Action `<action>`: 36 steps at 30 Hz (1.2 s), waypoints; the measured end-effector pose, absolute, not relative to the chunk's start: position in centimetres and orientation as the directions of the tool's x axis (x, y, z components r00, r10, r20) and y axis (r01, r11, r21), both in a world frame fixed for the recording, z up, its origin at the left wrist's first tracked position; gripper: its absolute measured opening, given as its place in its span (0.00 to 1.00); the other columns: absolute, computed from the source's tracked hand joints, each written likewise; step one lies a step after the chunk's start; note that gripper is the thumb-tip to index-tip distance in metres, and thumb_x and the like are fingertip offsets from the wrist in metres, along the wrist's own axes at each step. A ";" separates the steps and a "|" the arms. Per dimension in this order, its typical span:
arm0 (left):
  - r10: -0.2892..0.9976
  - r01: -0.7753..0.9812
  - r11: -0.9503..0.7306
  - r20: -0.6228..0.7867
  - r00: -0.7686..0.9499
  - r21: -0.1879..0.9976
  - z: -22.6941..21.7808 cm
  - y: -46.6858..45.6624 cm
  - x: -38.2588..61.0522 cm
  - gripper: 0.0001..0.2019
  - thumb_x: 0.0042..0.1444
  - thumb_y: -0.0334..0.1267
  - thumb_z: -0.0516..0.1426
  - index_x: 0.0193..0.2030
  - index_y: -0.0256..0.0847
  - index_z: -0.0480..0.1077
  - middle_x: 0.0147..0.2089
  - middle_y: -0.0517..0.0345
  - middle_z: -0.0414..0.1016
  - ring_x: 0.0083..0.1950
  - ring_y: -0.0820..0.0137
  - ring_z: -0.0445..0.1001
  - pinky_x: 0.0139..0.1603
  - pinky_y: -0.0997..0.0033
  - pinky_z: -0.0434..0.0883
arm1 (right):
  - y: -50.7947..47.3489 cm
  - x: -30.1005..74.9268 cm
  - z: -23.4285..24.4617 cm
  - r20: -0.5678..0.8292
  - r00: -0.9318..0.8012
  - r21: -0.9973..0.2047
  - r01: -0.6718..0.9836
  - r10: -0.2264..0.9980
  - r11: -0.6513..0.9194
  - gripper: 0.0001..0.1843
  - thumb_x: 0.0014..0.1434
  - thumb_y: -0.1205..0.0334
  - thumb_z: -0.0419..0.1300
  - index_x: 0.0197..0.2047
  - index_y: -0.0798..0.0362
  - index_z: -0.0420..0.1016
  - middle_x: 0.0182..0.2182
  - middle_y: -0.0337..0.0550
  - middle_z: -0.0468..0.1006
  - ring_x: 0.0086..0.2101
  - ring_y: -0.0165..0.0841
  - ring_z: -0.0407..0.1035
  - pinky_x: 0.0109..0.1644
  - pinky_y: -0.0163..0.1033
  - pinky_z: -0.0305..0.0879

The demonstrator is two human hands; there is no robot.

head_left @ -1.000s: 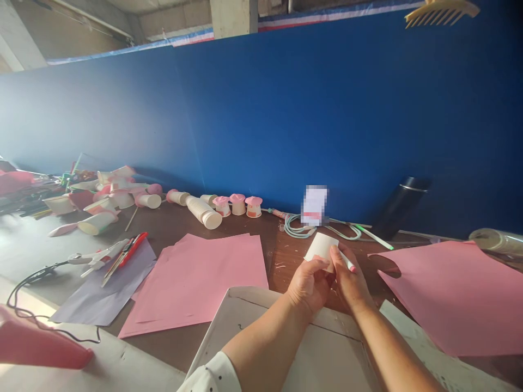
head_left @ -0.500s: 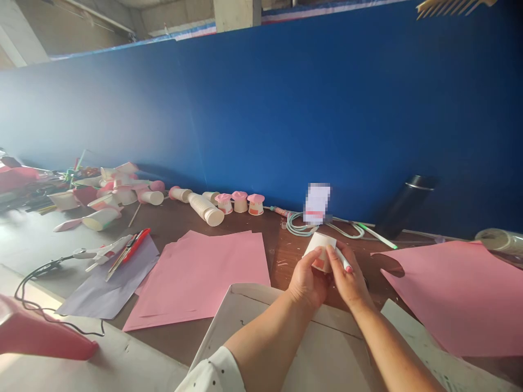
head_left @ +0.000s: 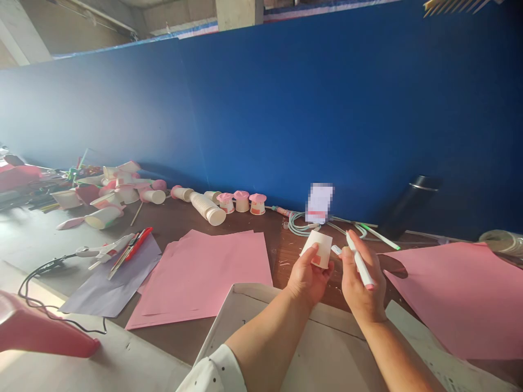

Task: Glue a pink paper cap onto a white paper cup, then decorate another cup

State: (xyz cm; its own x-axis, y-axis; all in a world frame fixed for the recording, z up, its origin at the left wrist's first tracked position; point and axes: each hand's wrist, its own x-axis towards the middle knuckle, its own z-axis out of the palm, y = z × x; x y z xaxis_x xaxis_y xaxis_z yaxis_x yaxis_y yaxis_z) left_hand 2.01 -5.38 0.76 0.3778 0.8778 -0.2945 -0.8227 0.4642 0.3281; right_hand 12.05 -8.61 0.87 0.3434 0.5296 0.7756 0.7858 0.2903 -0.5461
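far left on the table [head_left: 171, 228] lie a white glue gun [head_left: 102, 251] and a red-handled cutter [head_left: 131, 246] on a lilac sheet [head_left: 106, 288], with a stack of pink paper [head_left: 204, 277] beside it. loose paper cups lie behind them, by the blue wall.

the left hand [head_left: 306, 275] holds a white paper cup [head_left: 318, 246] above the table's near edge, over the rim of a white box [head_left: 241, 310]. the thumb is pressed to the cup's near side beside an orange patch. the other fingers are curled behind it and mostly hidden. the cup tilts, its long axis leaning up and to the right. which end is the mouth i cannot tell.

just right, apart from the cup, the right hand [head_left: 363, 286] pinches a marker [head_left: 359, 262] between thumb and curled fingers. its long axis runs from the pink end low by the fingers up to the white end, which points up and left toward the wall.

further right lie a big pink sheet [head_left: 457, 296] and, behind it, a black bottle [head_left: 408, 204].
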 end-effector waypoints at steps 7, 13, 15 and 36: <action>0.879 -0.813 0.458 -0.318 0.354 0.360 0.3 -5.2 2.1 0.16 0.49 0.39 0.70 0.43 0.40 0.76 0.43 0.51 0.78 0.46 0.64 0.75 0.44 0.69 0.69 | -8.8 12.0 1.3 0.832 0.229 -0.470 0.776 0.506 0.421 0.17 0.69 0.54 0.57 0.56 0.50 0.77 0.47 0.52 0.83 0.45 0.43 0.78 0.51 0.52 0.76; 0.907 -0.811 0.408 -0.286 0.308 0.420 -0.4 -5.1 2.7 0.18 0.46 0.41 0.71 0.43 0.39 0.76 0.43 0.51 0.78 0.45 0.63 0.75 0.45 0.68 0.68 | -9.0 11.6 1.4 0.829 0.228 -0.468 0.783 0.511 0.409 0.13 0.68 0.56 0.59 0.51 0.51 0.78 0.44 0.51 0.84 0.43 0.41 0.79 0.49 0.49 0.76; 0.917 -0.802 0.390 -0.268 0.294 0.454 -0.4 -5.2 2.8 0.19 0.46 0.42 0.71 0.44 0.38 0.77 0.43 0.51 0.78 0.45 0.64 0.75 0.46 0.68 0.68 | -8.9 11.5 1.6 0.839 0.217 -0.447 0.799 0.500 0.402 0.13 0.68 0.56 0.59 0.50 0.51 0.79 0.43 0.51 0.84 0.43 0.41 0.79 0.49 0.48 0.76; 0.953 -0.715 0.304 -0.195 0.234 0.629 -0.4 -5.5 3.0 0.23 0.42 0.49 0.72 0.40 0.36 0.78 0.37 0.54 0.77 0.45 0.63 0.74 0.52 0.65 0.66 | -8.6 11.7 1.1 0.808 0.265 -0.493 0.793 0.526 0.357 0.15 0.67 0.51 0.59 0.45 0.53 0.79 0.40 0.53 0.84 0.40 0.40 0.79 0.45 0.46 0.76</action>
State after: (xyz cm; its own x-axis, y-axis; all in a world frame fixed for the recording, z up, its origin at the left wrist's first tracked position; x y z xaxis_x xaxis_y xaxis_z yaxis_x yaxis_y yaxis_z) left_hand 2.99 -5.50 -0.40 0.2338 0.9526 -0.1945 -0.7151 0.3040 0.6295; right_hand 11.67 -8.64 1.06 0.2654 0.5257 0.8082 0.7934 0.3571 -0.4929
